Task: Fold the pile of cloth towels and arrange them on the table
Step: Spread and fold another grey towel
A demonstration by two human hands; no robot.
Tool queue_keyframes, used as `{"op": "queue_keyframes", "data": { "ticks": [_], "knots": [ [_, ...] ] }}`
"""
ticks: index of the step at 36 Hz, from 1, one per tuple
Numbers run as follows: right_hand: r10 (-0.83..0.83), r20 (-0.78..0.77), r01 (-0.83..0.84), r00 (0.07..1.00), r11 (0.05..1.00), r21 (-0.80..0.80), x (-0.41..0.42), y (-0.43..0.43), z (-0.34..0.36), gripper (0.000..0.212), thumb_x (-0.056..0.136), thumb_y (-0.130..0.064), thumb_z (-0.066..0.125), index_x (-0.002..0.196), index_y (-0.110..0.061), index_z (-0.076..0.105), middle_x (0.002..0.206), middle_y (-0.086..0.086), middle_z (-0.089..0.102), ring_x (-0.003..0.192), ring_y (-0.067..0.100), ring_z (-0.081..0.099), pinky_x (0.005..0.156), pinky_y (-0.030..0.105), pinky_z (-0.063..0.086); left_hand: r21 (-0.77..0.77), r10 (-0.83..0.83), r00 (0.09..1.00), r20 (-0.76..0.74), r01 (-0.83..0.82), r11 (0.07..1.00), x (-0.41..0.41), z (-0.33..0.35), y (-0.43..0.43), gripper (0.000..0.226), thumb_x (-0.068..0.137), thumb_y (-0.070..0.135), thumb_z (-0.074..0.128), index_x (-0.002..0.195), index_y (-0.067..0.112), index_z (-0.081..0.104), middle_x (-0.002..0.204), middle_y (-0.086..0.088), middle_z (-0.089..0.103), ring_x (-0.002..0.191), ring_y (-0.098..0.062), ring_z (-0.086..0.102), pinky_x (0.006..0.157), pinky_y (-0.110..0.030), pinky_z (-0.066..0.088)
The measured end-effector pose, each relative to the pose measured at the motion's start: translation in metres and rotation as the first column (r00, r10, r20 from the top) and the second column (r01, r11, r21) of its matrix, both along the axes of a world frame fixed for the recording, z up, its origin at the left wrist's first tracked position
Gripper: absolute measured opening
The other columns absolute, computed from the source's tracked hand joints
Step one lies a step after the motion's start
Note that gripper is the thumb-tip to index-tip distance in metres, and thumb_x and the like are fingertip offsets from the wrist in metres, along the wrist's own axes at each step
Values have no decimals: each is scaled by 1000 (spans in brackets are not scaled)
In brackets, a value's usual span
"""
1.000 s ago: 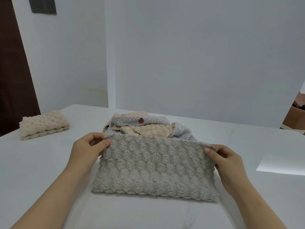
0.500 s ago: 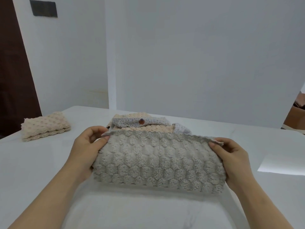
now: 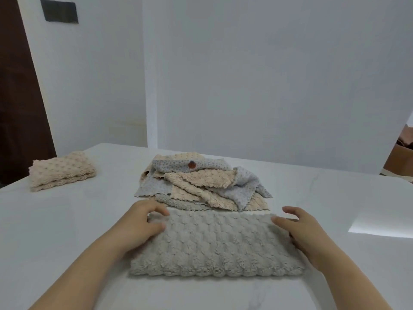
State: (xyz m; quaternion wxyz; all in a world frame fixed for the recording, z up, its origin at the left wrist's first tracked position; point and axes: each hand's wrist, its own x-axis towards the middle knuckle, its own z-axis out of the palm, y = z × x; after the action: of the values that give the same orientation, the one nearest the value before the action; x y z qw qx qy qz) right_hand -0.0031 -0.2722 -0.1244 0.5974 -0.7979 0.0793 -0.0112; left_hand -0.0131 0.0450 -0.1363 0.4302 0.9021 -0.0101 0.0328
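Observation:
A grey bobbled towel [image 3: 214, 245] lies folded flat on the white table [image 3: 67, 220] in front of me. My left hand [image 3: 143, 222] rests on its far left corner with fingers loosely spread. My right hand [image 3: 301, 229] rests at its far right corner, fingers relaxed and apart. Just beyond the grey towel sits a loose pile of beige and pale blue-grey towels [image 3: 201, 184], with a small reddish button [image 3: 191, 164] on top. A folded beige towel [image 3: 61, 171] lies at the table's far left.
White walls stand close behind the table. A dark door is at the far left. A bright patch of light [image 3: 380, 224] falls on the table at the right, and brown objects [image 3: 400, 157] show past the wall's right edge.
The far edge of the grey towel, held up by both hands, has been laid down so the towel lies flat. Both hands have let go of the edge and rest on its corners.

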Motion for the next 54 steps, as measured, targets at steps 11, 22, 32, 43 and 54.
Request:
{"op": "queue_keyframes", "data": {
  "ticks": [11,22,32,43,54],
  "knots": [
    [197,-102,-222,975,868,-445,-1,1,5,63,82,-20,68,134,-34,36,112,0,49,100,19,52,84,28,44,304,-9,1000,23,2,953,-7,-1,-19,10,92,30,50,102,30,52,152,4,12,133,-13,33,101,-21,29],
    [-60,-16,38,998,797,-603,3,-20,7,65,88,-32,56,142,-30,21,104,9,54,93,25,49,89,38,43,538,-153,986,69,93,838,-22,-12,-55,68,72,75,22,130,42,33,151,13,-24,143,-14,-10,116,-36,9],
    [-81,-158,-34,984,787,-616,2,-25,10,54,84,-24,59,133,-20,37,104,8,59,91,22,56,75,31,44,634,-239,962,-132,268,726,-28,-8,-58,100,53,81,-4,145,42,-5,154,15,-19,124,2,-31,112,-40,-17],
    [-54,63,67,997,972,-227,-6,-18,36,36,83,-5,62,113,-22,53,87,8,58,70,20,56,58,30,45,649,-253,947,-197,319,690,-25,-12,-57,116,36,87,-19,143,46,-6,153,18,-18,136,0,-24,112,-46,-16],
    [102,212,-84,972,992,-91,-18,47,57,29,82,-8,63,92,-34,58,94,12,64,75,27,61,63,31,51,605,-261,944,-201,329,725,-22,-15,-55,116,37,88,-12,144,44,-3,154,17,-16,141,-9,-21,113,-48,-14]
  ]
}}
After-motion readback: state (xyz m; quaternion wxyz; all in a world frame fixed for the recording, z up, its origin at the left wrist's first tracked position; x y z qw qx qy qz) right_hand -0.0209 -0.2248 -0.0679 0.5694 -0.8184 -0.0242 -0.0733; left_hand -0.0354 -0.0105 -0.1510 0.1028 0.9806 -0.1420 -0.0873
